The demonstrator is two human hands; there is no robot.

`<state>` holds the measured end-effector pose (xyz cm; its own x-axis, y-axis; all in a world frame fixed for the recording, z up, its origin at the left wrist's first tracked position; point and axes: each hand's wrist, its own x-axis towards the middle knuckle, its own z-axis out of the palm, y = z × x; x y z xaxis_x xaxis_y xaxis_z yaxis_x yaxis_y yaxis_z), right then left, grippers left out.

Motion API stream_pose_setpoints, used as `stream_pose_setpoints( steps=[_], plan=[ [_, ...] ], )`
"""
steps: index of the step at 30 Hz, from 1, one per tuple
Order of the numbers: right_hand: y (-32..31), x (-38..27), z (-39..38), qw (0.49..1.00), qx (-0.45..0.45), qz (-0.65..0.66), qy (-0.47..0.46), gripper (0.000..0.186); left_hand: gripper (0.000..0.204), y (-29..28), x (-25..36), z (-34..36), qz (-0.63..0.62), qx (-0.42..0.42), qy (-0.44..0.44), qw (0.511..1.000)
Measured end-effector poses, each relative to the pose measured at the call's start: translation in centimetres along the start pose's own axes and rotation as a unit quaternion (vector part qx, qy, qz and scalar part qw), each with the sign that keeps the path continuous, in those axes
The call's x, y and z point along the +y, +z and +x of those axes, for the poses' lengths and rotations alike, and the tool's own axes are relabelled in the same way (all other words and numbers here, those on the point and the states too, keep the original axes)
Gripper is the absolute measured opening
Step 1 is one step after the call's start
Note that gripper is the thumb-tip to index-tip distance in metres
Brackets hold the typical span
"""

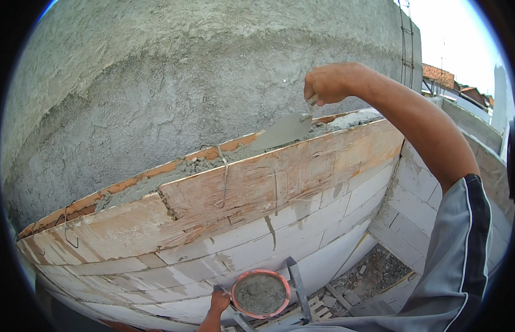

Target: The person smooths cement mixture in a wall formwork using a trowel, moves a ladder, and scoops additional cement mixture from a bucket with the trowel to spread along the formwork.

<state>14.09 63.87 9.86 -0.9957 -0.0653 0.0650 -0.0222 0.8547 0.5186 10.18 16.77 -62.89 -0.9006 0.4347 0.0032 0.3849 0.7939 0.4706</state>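
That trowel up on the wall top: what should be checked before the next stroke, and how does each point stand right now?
1. Grip on trowel: ok, right hand closed on its handle.
2. Blade on the wet mortar between the boards: ok, the tip rests there.
3. Mortar supply: ok, the orange pan holds grey mix.
4. Pan steadied: ok, left hand at its rim.
5. Wooden form board firmly fixed: cannot tell; wire ties show.
6. Footing below: cannot tell, hidden.
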Motion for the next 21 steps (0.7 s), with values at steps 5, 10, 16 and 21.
stream_pose_setpoints(
  steps=[5, 10, 16, 21],
  plan=[
    [4.9, 7.4, -1.0, 0.998, -0.026, -0.026, 0.045, 0.029, 0.042, 1.4, -1.8, 0.7, 0.009, -0.009, -0.036, 0.999],
    [9.8, 13.4, -3.1, 0.990, -0.062, 0.009, 0.125, 0.030, 0.043, 1.8, -2.3, 1.2, 0.018, -0.006, -0.004, 1.000],
    [12.6, 16.9, -6.0, 0.974, -0.096, 0.022, 0.202, 0.030, 0.040, 1.7, -3.0, 0.8, -0.013, -0.012, -0.031, 0.999],
    [11.9, 17.5, -12.8, 0.953, 0.069, 0.110, 0.274, 0.018, 0.042, 1.0, -1.0, -0.3, -0.033, 0.035, -0.007, 0.999]
  ],
)
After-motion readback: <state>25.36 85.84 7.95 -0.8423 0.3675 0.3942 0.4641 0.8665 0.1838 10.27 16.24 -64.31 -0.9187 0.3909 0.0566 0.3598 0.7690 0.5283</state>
